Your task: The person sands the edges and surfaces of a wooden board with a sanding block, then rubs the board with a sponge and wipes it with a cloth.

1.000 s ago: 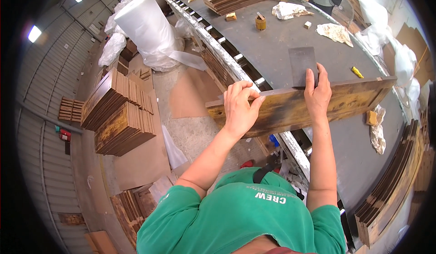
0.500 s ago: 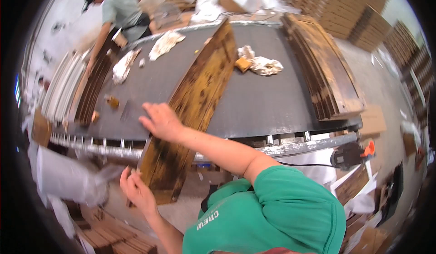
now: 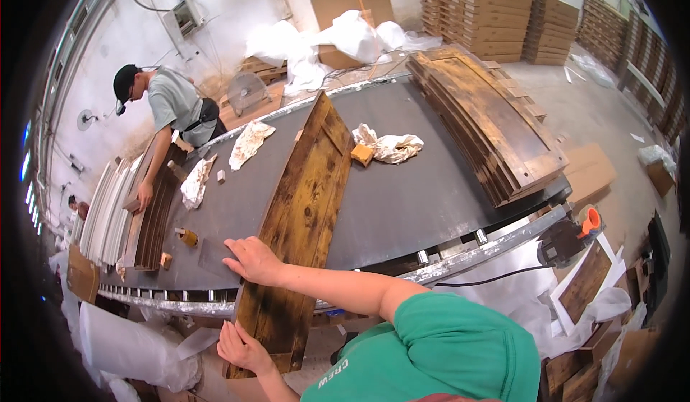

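Note:
A long brown wooden panel (image 3: 305, 208) with dark mottled stain and a raised frame lies slantwise across the table, its near end jutting past the front edge. My right hand (image 3: 255, 260) rests at the panel's left edge, fingers stretched out and apart beyond it. Lower down, my left hand (image 3: 244, 348) is beside the same edge near the close corner. Its fingers are bent together, and what they pinch, if anything, is too small to make out. A yellow-brown sponge block (image 3: 363, 155) and a crumpled stained cloth (image 3: 397, 148) lie right of the panel.
Stacked brown panels (image 3: 489, 122) occupy the table's right end. At the left, a co-worker (image 3: 176, 104) reaches over upright dark boards (image 3: 154, 222) beside white ones (image 3: 108, 215). More cloths (image 3: 251, 143) and a small amber bottle (image 3: 187, 236) lie on the dark tabletop (image 3: 395, 208).
The view has tilted upward, so the table sits lower in the picture. My left hand has come closer to the panel's edge. My right hand stays near the same edge.

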`<state>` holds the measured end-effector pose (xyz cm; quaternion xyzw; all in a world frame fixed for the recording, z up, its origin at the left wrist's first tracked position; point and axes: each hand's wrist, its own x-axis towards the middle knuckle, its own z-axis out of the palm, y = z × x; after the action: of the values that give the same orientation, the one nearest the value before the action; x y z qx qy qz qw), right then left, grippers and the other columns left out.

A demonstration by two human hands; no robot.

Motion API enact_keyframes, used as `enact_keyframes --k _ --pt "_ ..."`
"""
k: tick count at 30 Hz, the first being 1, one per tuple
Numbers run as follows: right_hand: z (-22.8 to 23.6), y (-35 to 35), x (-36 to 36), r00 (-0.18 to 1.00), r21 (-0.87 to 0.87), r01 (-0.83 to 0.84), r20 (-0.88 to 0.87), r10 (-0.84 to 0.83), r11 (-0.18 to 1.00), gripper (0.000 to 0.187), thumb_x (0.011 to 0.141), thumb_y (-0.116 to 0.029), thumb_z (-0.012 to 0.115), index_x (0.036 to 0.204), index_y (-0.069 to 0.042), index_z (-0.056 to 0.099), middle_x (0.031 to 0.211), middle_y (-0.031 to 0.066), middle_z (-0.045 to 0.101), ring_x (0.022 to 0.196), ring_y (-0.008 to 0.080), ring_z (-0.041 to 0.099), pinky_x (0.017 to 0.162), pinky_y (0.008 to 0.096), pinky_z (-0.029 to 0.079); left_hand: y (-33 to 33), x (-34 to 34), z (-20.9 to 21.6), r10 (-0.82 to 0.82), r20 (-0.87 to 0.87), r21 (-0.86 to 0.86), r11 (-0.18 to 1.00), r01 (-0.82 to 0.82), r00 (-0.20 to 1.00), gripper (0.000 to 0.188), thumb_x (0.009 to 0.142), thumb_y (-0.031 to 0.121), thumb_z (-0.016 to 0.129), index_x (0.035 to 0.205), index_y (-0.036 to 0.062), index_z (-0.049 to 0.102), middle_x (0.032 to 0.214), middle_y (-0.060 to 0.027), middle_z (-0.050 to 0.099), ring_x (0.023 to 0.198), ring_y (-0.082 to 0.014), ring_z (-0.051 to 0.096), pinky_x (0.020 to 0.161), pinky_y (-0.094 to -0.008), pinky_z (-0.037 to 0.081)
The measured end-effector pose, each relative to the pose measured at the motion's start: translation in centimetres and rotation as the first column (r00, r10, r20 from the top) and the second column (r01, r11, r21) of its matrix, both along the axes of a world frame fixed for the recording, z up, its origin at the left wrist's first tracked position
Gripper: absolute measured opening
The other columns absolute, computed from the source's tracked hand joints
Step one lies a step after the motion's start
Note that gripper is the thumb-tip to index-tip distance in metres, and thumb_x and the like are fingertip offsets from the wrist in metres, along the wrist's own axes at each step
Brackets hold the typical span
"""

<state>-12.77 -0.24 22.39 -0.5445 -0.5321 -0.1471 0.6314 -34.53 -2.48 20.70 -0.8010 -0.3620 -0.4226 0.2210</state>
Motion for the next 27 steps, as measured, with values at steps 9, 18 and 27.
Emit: enact_keyframes --k 9,18,27 --pt "1.2 -0.6 0.5 0.987 -0.156 -0.13 0.076 0.143 0.979 0.036 0.081 -0.019 0.067 0.108 0.0 0.053 0.083 0.0195 0.061 0.074 0.0382 0.057 0.067 0.0452 0.046 -4.5 1.0 1.3 -0.045 0.296 0.008 0.999 0.044 0.954 0.023 0.07 0.014 0.081 0.073 0.0075 0.059 0.09 -0.0046 0.063 0.093 -0.0247 0.061 0.086 -0.0392 0.04" --pt "1.4 -1.5 1.4 0.974 -0.327 -0.214 0.005 0.229 0.92 0.041 0.09 -0.025 0.061 0.121 -0.001 0.05 0.095 0.0217 0.062 0.084 0.0369 0.059 0.075 0.0449 0.046 -4.9 -5.2 3.1 0.34 0.085 -0.394 0.875 -0.282 0.936 0.05 0.065 0.032 0.081 0.105 0.0075 0.063 0.111 -0.0124 0.059 0.105 -0.0312 0.053 0.09 -0.0405 0.043" --pt "7.1 -0.2 -0.6 0.848 -0.484 -0.53 -0.279 0.451 0.696 0.038 0.088 -0.026 0.063 0.116 -0.001 0.057 0.069 0.0077 0.062 0.06 0.0112 0.053 0.058 0.027 0.045 -4.6 -5.7 2.7 0.313 0.154 -0.453 0.865 -0.215 0.937 0.045 0.066 0.032 0.08 0.099 0.0064 0.064 0.092 -0.0078 0.061 0.091 -0.0277 0.055 0.079 -0.0378 0.045"
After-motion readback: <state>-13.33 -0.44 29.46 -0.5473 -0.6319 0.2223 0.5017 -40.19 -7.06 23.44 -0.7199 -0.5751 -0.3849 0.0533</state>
